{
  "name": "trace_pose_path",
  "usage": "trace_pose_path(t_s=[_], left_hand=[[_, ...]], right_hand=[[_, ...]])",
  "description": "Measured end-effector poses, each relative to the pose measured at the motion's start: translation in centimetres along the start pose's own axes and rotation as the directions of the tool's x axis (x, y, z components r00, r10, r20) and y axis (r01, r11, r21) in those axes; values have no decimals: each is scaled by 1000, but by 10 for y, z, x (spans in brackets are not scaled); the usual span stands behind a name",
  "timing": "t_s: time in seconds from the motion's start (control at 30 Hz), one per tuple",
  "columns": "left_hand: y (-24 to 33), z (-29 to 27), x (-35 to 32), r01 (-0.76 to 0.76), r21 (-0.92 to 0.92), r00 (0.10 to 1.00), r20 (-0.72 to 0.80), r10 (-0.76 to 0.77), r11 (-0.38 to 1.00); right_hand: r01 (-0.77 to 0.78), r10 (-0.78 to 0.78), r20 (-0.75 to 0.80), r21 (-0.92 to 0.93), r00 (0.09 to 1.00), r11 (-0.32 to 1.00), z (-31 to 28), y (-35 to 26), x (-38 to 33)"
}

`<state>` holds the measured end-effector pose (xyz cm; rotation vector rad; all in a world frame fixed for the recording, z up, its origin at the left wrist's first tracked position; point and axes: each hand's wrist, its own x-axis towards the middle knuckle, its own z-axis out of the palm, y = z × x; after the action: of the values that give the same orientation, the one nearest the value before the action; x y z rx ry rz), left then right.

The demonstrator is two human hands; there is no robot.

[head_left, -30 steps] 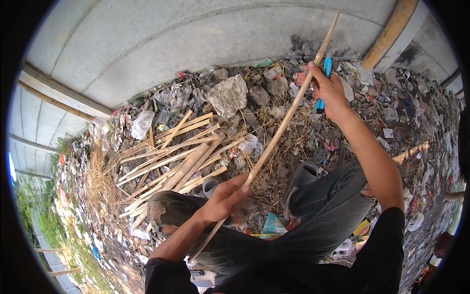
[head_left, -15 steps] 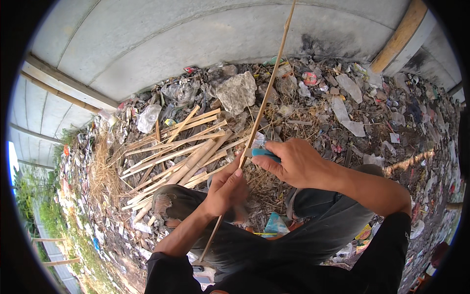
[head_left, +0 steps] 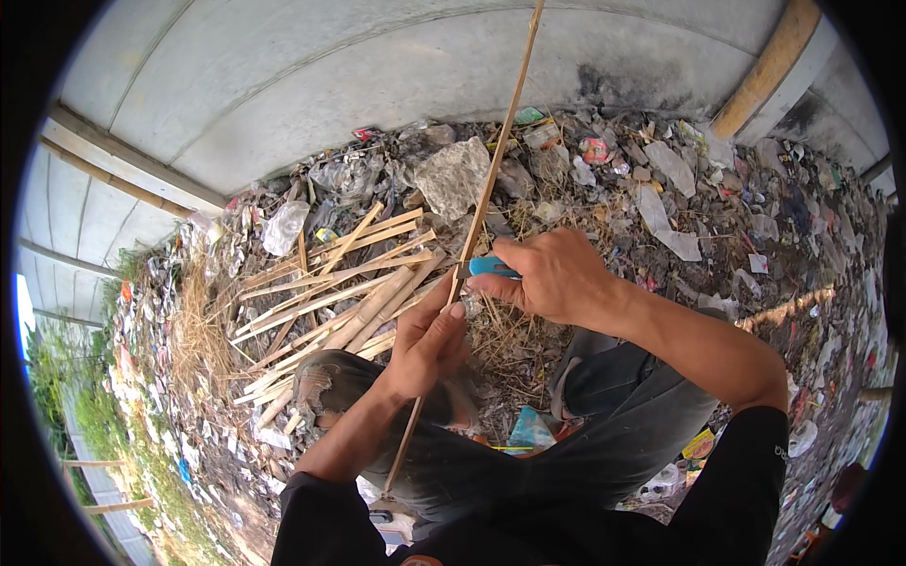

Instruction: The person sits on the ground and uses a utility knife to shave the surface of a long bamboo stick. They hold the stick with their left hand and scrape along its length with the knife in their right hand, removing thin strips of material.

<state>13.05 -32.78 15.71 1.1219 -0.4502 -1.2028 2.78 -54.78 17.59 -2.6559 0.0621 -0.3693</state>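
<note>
A long thin bamboo strip (head_left: pixel 492 179) slants upright in front of me, from beside my lap to high against the wall. My left hand (head_left: pixel 429 341) is closed around its lower part, thumb pressed along it. My right hand (head_left: pixel 559 280) grips a blue-handled cutter knife (head_left: pixel 493 267), whose front end meets the strip just above my left thumb. The blade itself is mostly hidden against the strip. Left of my hands lies a pile of split bamboo pieces (head_left: pixel 335 283) on the ground.
A grey concrete wall (head_left: pixel 377 66) rises ahead, with a bamboo post (head_left: pixel 766 71) at the right. Litter and plastic scraps cover the ground around a large pale rock (head_left: pixel 455 177). My bent knees (head_left: pixel 613 387) flank the work; dry straw (head_left: pixel 203 321) lies left.
My right hand and the knife have moved up and slightly left along the strip. The strip's top has tilted left, and my left hand has shifted slightly left with it.
</note>
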Motion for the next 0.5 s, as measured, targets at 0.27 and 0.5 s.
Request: trace_pose_path(t_s=[0.27,0.5], left_hand=[[-20,-10,-46,77,245,983,144,-115,967],[-23,-14,-42,149,173,970,164,-177,974]], right_hand=[[-487,414,-403,-93,816,869,-91,141,-3],[-490,502,-305,120,809,863,-76,141,-8]])
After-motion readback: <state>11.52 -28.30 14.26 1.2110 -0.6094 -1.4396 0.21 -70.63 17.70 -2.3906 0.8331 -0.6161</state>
